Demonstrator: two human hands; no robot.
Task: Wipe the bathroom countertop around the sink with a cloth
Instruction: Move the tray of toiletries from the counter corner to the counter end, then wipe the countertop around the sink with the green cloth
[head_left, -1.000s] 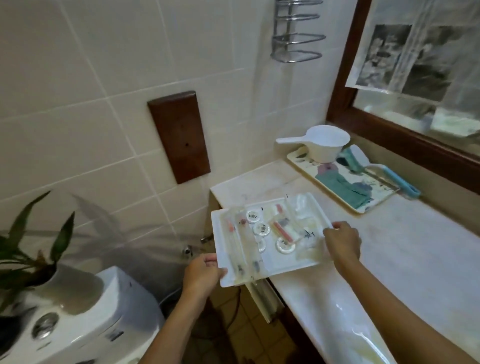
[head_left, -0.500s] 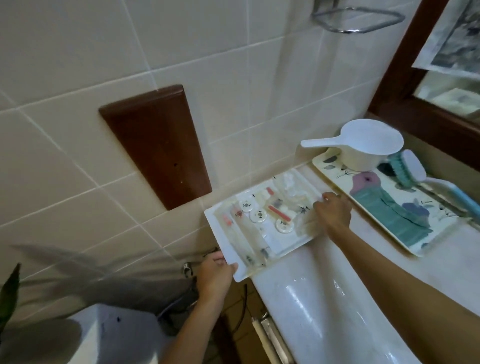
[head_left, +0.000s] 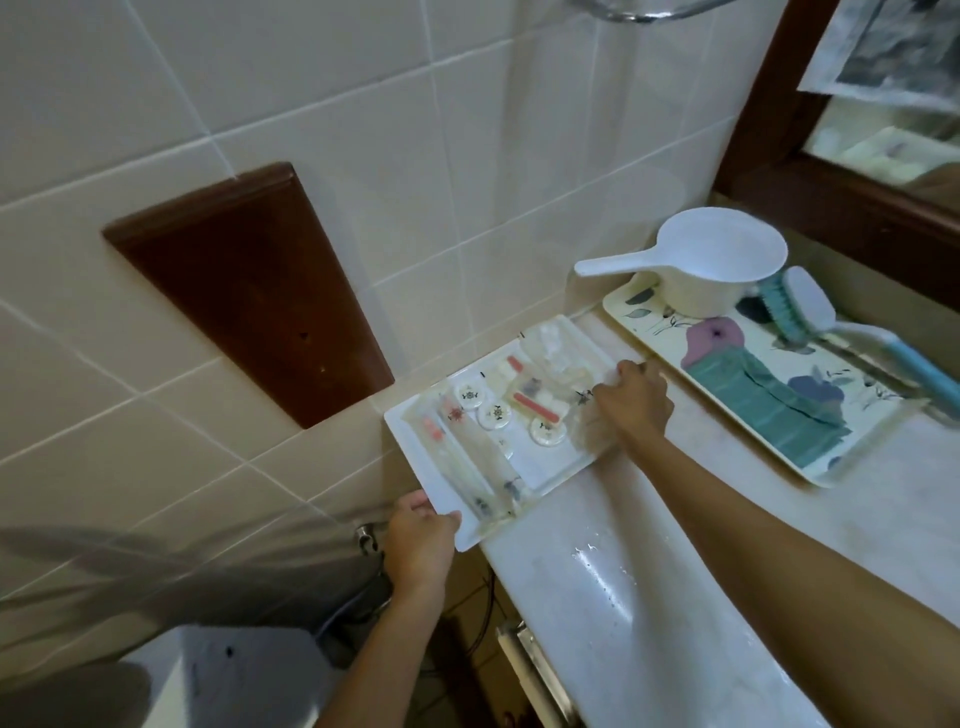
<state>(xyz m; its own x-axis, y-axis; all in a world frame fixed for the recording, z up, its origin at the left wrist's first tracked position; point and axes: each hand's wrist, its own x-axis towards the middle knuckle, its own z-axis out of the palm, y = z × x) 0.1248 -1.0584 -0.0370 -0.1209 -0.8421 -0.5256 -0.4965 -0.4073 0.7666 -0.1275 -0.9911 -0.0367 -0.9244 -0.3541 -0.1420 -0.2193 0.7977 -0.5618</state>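
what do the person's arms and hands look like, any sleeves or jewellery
The left hand and right hand wear no gloves, and no watch, bracelet or ring shows on either. Both arms are bare as far as the frame shows them, with no sleeves in view.

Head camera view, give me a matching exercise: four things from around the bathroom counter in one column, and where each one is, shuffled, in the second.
Things
1. white tray
2. water scoop
3. scrub brush
4. wooden board

Places
A. fixed on the tiled wall
B. gripped by the left hand and the right hand
C. standing on the flowered tray
D. lying down, blue handle pointing right

Pairs: 1-B, 2-C, 3-D, 4-A
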